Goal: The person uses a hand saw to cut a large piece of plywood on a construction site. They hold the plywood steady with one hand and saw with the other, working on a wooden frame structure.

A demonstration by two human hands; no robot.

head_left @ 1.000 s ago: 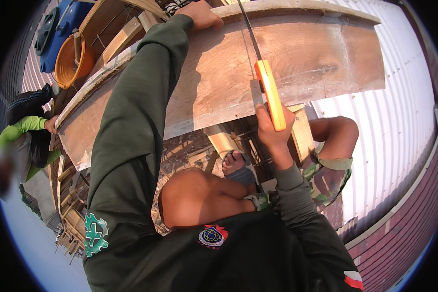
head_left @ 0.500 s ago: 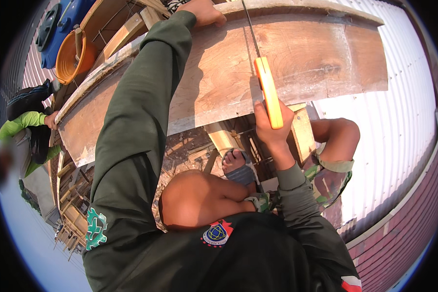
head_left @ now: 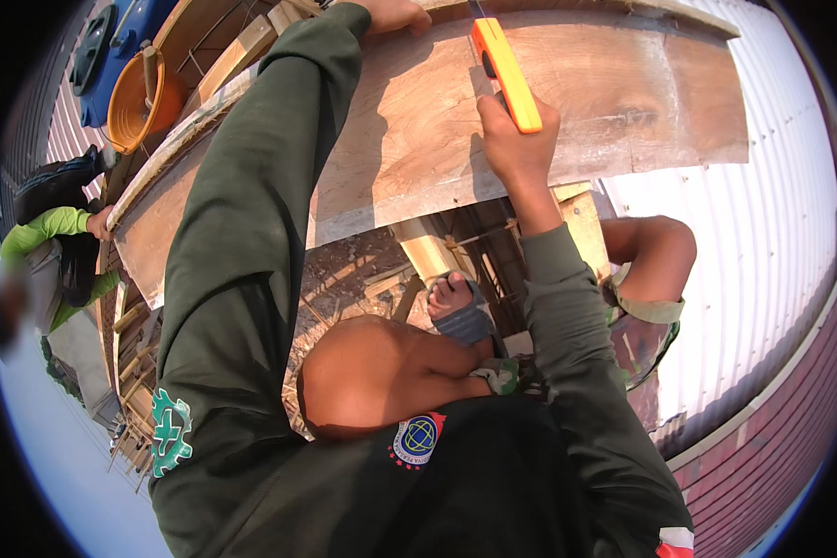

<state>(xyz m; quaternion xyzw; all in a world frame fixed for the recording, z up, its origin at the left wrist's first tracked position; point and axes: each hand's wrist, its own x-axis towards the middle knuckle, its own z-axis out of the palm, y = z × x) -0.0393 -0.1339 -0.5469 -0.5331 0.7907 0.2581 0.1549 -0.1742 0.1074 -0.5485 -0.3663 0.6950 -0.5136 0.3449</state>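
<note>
A handsaw with a yellow-orange handle (head_left: 507,74) is in my right hand (head_left: 523,139), fingers wrapped round the grip. Its blade points away from me over the far edge of a plywood panel (head_left: 604,102), and most of the blade lies beyond the picture's top. A wooden strip (head_left: 688,13) runs along that far edge. My left hand (head_left: 392,15) grips the strip to the left of the saw, partly cut off by the upper rim. Another person's hand (head_left: 100,224) holds the panel's left end.
White corrugated roofing sheet (head_left: 744,251) lies at the right. Below the panel are a timber post (head_left: 420,253), wood scraps and my sandalled foot (head_left: 451,302). An orange bucket (head_left: 144,107) and blue drum (head_left: 126,46) stand at far left, near the crouching co-worker (head_left: 42,251).
My right hand has pushed the saw forward, away from me, so its handle is now close to the far edge. My left hand stays on the strip, and the panel has hardly shifted.
</note>
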